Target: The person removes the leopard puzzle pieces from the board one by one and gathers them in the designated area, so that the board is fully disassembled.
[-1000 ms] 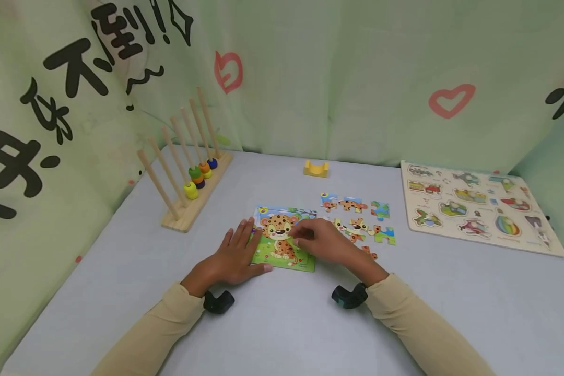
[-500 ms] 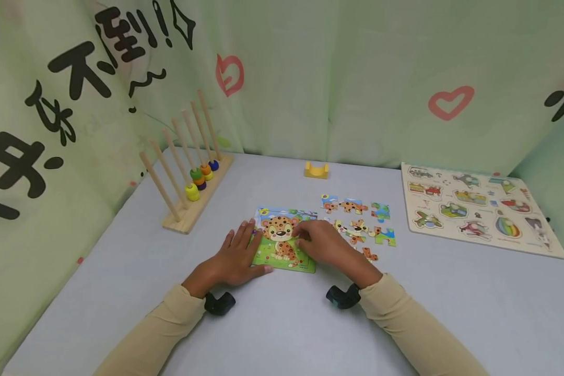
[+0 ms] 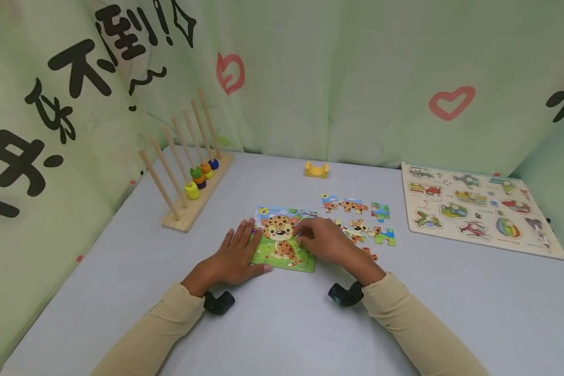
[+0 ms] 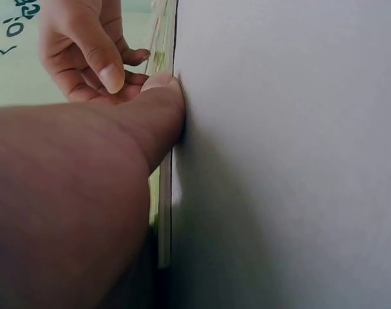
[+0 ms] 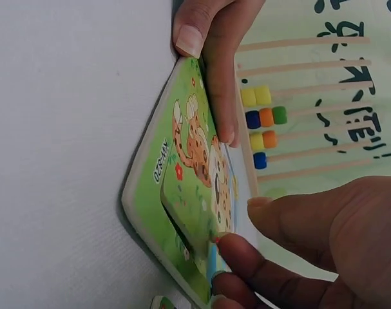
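Note:
A jigsaw board (image 3: 258, 256) with a printed leopard cub lies on the table. My left hand (image 3: 235, 256) rests flat over its left edge, fingers straight and spread. The thumb lies by the near corner. At the board's right side is my right hand (image 3: 323, 239), its fingers bent. In the right wrist view, a rounded-corner picture panel (image 5: 189, 206) stands slightly proud of the board, with a dark gap below its edge. Fingertips of my right hand (image 5: 292, 251) touch that edge, and the thumb tip is apart from them. Whether they grip it is unclear.
Several loose jigsaw pieces (image 3: 352, 205) lie right of the board, some partly behind my right hand. A wooden peg rack (image 3: 183, 222) with coloured beads stands left. A yellow block (image 3: 316, 170) sits at the back, and a wooden picture board (image 3: 484, 219) lies right.
My right hand shifts slightly around the board's right edge. The left hand and the board stay in place.

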The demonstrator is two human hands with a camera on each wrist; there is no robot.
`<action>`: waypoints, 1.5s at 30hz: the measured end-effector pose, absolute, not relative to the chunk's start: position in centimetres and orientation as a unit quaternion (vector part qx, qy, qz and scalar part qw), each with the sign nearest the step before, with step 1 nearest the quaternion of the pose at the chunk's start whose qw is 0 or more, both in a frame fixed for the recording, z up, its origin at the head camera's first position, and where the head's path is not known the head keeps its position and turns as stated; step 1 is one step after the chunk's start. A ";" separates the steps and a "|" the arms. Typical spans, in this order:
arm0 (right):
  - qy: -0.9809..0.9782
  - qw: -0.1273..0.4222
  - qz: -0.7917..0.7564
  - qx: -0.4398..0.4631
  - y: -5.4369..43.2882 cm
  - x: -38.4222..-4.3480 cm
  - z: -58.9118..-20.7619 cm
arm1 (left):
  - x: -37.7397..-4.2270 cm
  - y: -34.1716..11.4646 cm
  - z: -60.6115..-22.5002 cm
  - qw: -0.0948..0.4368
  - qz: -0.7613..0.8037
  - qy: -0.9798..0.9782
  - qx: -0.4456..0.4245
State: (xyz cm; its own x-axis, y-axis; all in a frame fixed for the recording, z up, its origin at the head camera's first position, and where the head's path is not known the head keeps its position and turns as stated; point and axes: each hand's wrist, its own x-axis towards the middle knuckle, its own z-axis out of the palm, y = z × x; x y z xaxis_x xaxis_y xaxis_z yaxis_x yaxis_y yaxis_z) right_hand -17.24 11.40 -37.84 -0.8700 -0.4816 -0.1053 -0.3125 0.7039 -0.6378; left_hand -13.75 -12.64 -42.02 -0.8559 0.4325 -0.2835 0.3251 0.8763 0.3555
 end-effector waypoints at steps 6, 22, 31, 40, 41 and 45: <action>0.903 0.117 -0.349 -0.224 11.6 -17.3 -37.8 | -13.6 -12.5 -41.3 0.188 0.146 0.950 0.201; 0.885 0.147 -0.379 -0.228 12.0 -17.5 -37.9 | -13.9 -12.8 -41.8 0.184 0.141 0.952 0.201; 0.878 0.156 -0.382 -0.242 12.2 -17.4 -38.5 | -13.7 -12.8 -41.9 0.174 0.155 0.951 0.205; 0.861 0.131 -0.425 -0.246 14.0 -17.2 -38.8 | -13.4 -12.6 -41.3 0.172 0.154 0.953 0.198; 0.860 0.133 -0.428 -0.246 14.4 -17.2 -38.9 | -13.4 -12.5 -41.2 0.173 0.154 0.952 0.198; 0.863 0.138 -0.426 -0.236 16.2 -17.1 -39.2 | -13.3 -12.5 -41.1 0.178 0.152 0.952 0.199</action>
